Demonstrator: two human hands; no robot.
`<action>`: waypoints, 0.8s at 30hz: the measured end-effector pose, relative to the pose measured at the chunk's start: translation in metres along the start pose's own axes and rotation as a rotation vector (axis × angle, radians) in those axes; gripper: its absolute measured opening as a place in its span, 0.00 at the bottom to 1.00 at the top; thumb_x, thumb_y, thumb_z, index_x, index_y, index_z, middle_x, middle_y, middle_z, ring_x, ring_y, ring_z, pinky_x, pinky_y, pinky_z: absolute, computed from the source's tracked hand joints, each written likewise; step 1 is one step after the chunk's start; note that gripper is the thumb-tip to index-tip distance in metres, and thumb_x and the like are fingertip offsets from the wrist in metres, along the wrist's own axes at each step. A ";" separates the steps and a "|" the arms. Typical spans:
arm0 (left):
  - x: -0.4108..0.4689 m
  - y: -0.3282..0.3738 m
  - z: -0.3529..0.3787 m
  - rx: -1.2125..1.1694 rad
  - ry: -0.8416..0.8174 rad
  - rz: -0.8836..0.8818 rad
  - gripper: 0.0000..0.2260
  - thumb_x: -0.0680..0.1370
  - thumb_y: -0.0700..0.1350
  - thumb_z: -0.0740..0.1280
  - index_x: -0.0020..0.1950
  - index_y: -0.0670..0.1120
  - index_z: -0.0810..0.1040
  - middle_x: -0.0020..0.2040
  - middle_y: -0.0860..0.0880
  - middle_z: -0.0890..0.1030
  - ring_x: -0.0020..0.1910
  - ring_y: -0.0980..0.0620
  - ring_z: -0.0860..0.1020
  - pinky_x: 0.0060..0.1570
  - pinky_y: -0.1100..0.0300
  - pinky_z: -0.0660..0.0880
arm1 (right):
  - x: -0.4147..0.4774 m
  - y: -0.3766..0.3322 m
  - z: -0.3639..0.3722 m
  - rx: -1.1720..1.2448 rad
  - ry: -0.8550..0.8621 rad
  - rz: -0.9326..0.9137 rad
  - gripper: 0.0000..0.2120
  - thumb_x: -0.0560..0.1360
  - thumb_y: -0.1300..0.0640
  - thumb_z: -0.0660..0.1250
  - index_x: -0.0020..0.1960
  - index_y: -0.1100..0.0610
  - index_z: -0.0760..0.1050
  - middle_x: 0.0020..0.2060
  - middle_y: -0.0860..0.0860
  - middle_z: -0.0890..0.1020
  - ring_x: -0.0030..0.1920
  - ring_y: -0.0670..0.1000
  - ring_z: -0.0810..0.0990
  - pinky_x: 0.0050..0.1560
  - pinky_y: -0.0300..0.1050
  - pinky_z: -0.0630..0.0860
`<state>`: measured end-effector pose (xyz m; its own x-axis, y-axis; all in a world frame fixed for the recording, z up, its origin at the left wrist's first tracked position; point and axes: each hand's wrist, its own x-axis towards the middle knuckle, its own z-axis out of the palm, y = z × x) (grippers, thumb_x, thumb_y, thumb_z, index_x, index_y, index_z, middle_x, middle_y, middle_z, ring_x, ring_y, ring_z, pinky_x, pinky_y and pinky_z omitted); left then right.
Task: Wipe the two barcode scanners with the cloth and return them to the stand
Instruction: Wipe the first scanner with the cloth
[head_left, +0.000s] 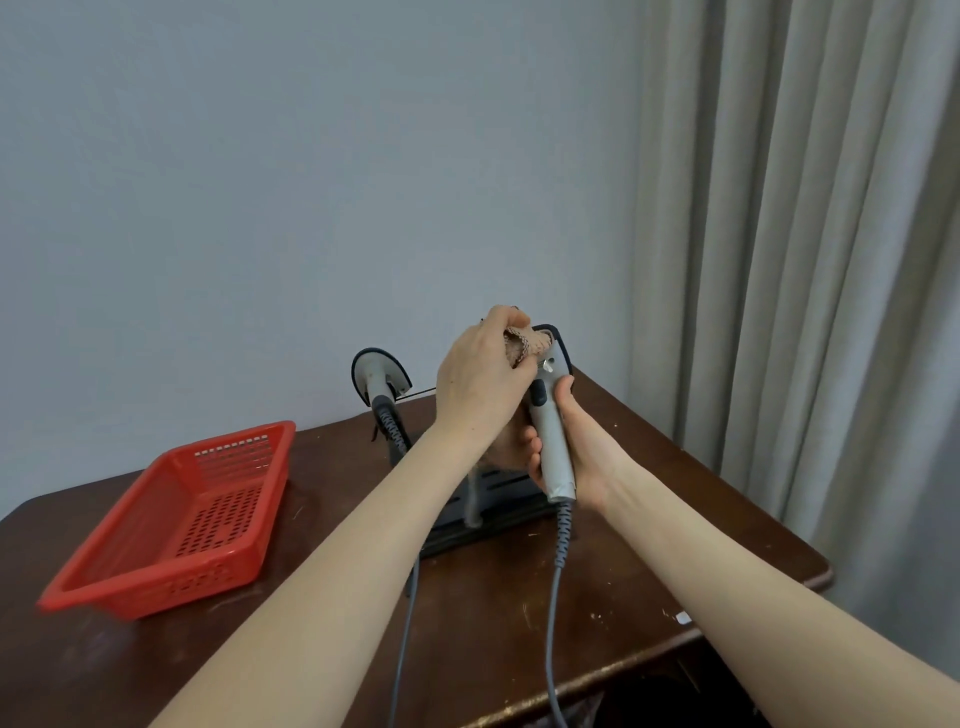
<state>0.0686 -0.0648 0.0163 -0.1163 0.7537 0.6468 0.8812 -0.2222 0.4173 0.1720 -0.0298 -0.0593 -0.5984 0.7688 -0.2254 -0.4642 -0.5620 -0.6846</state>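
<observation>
My right hand (563, 441) grips the handle of a grey barcode scanner (551, 436), held upright above the dark stand (498, 499). My left hand (480, 384) holds a bunched tan cloth (524, 343) against the scanner's head. A strip of the cloth hangs down behind my wrists to the stand. The second scanner (378, 374) sits on the stand at the left, head up, with its coiled cable running down. The held scanner's grey cable (556, 597) drops over the table's front edge.
A red perforated plastic basket (171, 519) lies on the left of the dark wooden table (649, 545). A pale wall stands behind, and grey curtains (805, 208) hang at the right, close to the table's right edge.
</observation>
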 end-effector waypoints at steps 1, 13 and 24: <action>-0.001 -0.002 0.001 0.000 -0.029 0.009 0.14 0.74 0.46 0.66 0.59 0.53 0.73 0.56 0.54 0.79 0.55 0.52 0.75 0.50 0.58 0.72 | 0.000 -0.001 -0.001 -0.008 0.011 -0.003 0.30 0.69 0.29 0.60 0.42 0.57 0.74 0.27 0.51 0.75 0.22 0.46 0.74 0.22 0.37 0.74; 0.007 -0.007 -0.011 0.076 -0.079 0.197 0.13 0.73 0.37 0.63 0.53 0.52 0.76 0.45 0.49 0.77 0.45 0.52 0.73 0.43 0.59 0.70 | -0.005 -0.002 -0.002 -0.100 -0.025 -0.027 0.30 0.71 0.28 0.55 0.41 0.57 0.73 0.23 0.50 0.73 0.19 0.45 0.71 0.19 0.34 0.70; 0.005 0.002 -0.008 -0.228 -0.019 0.034 0.11 0.74 0.42 0.68 0.55 0.52 0.77 0.52 0.54 0.81 0.52 0.55 0.77 0.53 0.62 0.73 | -0.006 -0.008 -0.002 -0.192 -0.019 -0.050 0.31 0.71 0.28 0.56 0.46 0.57 0.75 0.26 0.51 0.73 0.21 0.45 0.71 0.21 0.35 0.71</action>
<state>0.0664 -0.0661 0.0259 -0.0783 0.7543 0.6518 0.7580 -0.3796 0.5304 0.1812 -0.0294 -0.0540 -0.5909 0.7874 -0.1758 -0.3619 -0.4534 -0.8145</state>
